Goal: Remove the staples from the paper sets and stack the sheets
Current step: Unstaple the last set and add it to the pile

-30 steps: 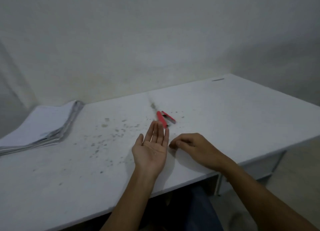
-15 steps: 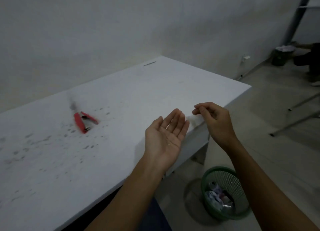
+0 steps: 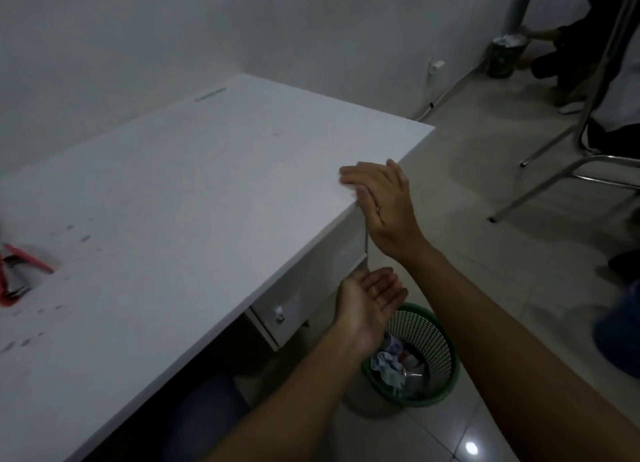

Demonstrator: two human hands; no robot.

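Left hand (image 3: 369, 300) cupped palm-up over the bin (image 3: 414, 357), fingers relaxed — likely tipping out staples, too small to see; right hand (image 3: 379, 201) flat, fingers straight, at the table (image 3: 207, 184) edge; remover (image 3: 19, 274) far left — no paper in view.

Left hand (image 3: 369, 297) palm up, fingers relaxed and slightly cupped, right hand (image 3: 384, 198) above it, fingers straight, forearms extended
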